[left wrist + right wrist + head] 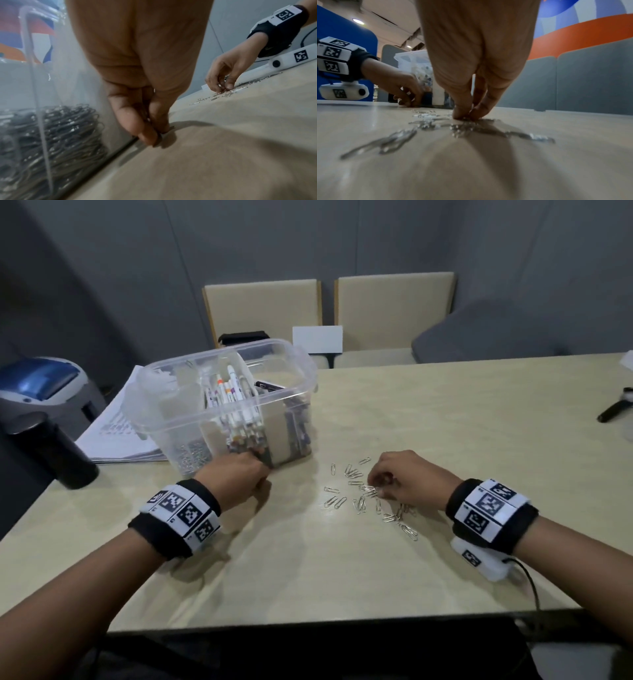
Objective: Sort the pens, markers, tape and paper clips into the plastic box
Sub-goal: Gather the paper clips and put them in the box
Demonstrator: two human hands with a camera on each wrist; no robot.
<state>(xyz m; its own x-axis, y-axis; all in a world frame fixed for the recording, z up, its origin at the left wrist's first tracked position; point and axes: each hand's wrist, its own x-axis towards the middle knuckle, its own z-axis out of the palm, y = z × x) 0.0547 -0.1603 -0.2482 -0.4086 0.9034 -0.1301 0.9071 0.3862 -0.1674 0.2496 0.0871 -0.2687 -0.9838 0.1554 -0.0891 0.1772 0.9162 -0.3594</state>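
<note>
The paper clips (370,498) are what remains of my job, as far as I can see: a loose scatter of them lies on the table (479,440), just to the right of the plastic box (222,405) and in front of my right hand (407,477). The box stands on the left part of the table, and it already holds a lot. White markers (236,402) stand upright in the middle compartment, some darker things that I judge to be pens fill the compartment on the right, and a heap of clips already lies in the left compartment (56,135). The tape I cannot find in any view, so I cannot say if it is inside. My right hand is lowered onto the scatter with thumb and fingers closed together on a few clips, and the right wrist view shows the fingertips (462,113) touching the table there. My left hand (236,481) rests low against the near wall of the box with the fingers bent and pressed together; whether it holds a clip or only steadies the box, I cannot tell. I judge the task mostly done, with only these clips on the table left to carry over into the left compartment.
</note>
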